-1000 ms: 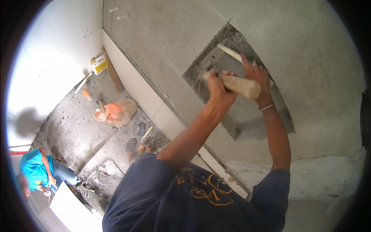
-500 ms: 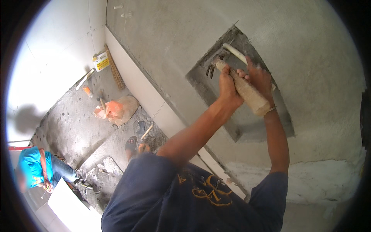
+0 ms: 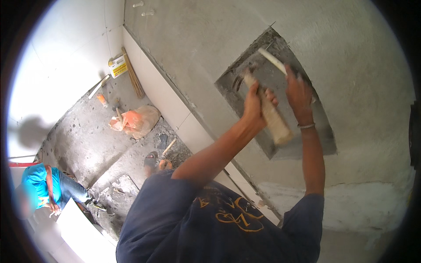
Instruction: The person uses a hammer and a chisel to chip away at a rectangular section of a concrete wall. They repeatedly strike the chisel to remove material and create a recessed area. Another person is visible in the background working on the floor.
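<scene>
A shallow rectangular recess (image 3: 302, 142) is sunk in the grey plastered wall before me. My left hand (image 3: 253, 107) grips a thick, tan, dusty bar (image 3: 277, 122), which slants across the recess, its upper end near some dark curved pieces (image 3: 237, 82). To the right of it, my right hand (image 3: 299, 96), with a band at its wrist, closes round a slim pale stick (image 3: 272, 60) that juts up and left past the fingers. The two hands are apart. Motion blurs the bar and the right fingers, and the stick's kind is unclear.
At the lower left a person in a blue shirt (image 3: 38, 177) sits by a white panel (image 3: 81, 225). On the floor lie a plastic bag (image 3: 147, 120), rubble and a short stick (image 3: 169, 147). A straw broom (image 3: 133, 76) and white jug (image 3: 117, 66) stand in the corner.
The bar has swung steeper, its lower end moving left and down. My right hand has come away from the bar and now sits apart from it, still with the pale stick.
</scene>
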`<state>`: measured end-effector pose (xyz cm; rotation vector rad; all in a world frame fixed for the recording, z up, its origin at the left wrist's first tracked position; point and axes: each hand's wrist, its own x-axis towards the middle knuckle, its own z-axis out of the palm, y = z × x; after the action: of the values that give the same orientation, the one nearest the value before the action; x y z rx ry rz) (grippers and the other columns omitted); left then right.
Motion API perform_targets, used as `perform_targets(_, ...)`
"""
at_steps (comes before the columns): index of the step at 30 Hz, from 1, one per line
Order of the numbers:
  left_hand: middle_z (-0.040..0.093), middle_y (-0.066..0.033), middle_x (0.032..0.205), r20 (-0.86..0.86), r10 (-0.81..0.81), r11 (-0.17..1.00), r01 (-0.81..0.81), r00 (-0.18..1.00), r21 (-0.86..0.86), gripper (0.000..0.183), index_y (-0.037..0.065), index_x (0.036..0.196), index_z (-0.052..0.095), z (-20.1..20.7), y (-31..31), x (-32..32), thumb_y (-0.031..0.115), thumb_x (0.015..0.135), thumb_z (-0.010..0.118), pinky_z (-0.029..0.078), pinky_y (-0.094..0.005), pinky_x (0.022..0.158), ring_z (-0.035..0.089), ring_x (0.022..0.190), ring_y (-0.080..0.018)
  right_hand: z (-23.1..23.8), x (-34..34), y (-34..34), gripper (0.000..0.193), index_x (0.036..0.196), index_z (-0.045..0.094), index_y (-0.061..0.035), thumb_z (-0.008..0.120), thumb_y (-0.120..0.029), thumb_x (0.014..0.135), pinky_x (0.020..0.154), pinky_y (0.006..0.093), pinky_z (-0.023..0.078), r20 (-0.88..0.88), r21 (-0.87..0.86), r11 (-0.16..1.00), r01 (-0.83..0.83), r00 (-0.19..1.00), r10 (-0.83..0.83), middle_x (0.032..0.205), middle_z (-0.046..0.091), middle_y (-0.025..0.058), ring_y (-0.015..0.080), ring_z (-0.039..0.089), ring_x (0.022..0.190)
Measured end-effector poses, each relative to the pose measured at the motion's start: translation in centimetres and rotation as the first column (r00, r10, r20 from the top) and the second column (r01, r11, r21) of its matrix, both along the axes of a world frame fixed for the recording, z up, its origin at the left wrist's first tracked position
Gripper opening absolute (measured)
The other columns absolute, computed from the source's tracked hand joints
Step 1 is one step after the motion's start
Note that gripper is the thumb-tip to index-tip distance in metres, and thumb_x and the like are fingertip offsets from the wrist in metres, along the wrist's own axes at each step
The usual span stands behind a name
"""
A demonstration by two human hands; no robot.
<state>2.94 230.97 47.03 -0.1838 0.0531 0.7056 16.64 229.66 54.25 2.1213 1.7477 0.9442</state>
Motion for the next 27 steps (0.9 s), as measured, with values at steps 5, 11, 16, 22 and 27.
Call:
perform_targets(5,0.047,-0.0038,0.067,-0.434,-0.058,0.935,0.201,0.899,0.293,0.033,0.008,0.095,0.039,-8.5,-5.6,-2.4,0.041,0.096,0.045,0.046,-0.0319,0.05,0.051,0.053,-0.0151,-2.7,0.6,-2.2,0.037,0.133,0.046,-0.0139,0.047,-0.019,0.097,0.06,0.0375,0.054,-0.176,0.07,0.99,-0.121,0.976,0.131,0.09,0.064,0.0139,0.0258,0.066,0.074)
perform_targets(11,0.05,-0.0022,0.067,-0.535,0.343,0.738,0.131,0.772,0.662,0.027,0.006,0.101,0.043,-11.2,-8.1,-4.6,0.027,0.093,0.058,0.045,-0.0295,0.048,0.052,0.054,-0.0121,-6.8,1.1,0.1,0.036,0.131,0.046,-0.0096,0.046,-0.018,0.097,0.069,0.0388,0.054,-0.427,0.394,0.871,-0.293,0.781,0.456,0.104,0.063,0.0168,0.0331,0.064,0.088)
perform_targets(16,0.054,-0.0015,0.071,-0.521,0.551,0.678,0.016,0.652,0.735,0.014,0.005,0.09,0.05,-12.3,-6.2,-3.8,0.015,0.09,0.06,0.042,-0.0268,0.051,0.05,0.056,-0.009,-9.0,1.4,2.7,0.04,0.134,0.041,-0.0059,0.04,-0.026,0.1,0.085,0.042,0.05,-0.562,0.489,0.831,-0.266,0.633,0.533,0.123,0.056,0.0179,0.0356,0.058,0.108)
perform_targets(22,0.057,-0.0028,0.07,-0.337,0.811,0.343,0.078,0.478,0.936,0.014,0.001,0.083,0.055,-12.9,-2.2,-5.4,0.014,0.086,0.062,0.046,-0.0259,0.055,0.055,0.062,-0.0104,-10.9,1.4,3.9,0.037,0.132,0.045,-0.0056,0.046,-0.018,0.097,0.093,0.0412,0.046,-0.66,0.573,0.795,-0.197,0.464,0.591,0.124,0.054,0.0214,0.0379,0.053,0.113)
perform_targets(27,0.057,-0.0037,0.072,-0.178,0.901,0.212,-0.045,0.396,0.976,0.027,0.002,0.085,0.054,-12.3,0.6,-5.5,0.028,0.088,0.06,0.045,-0.0268,0.057,0.055,0.066,-0.011,-12.1,0.1,5.4,0.039,0.132,0.045,-0.0043,0.048,-0.016,0.096,0.092,0.0412,0.046,-0.699,0.623,0.769,-0.147,0.338,0.631,0.124,0.055,0.0212,0.037,0.054,0.114)
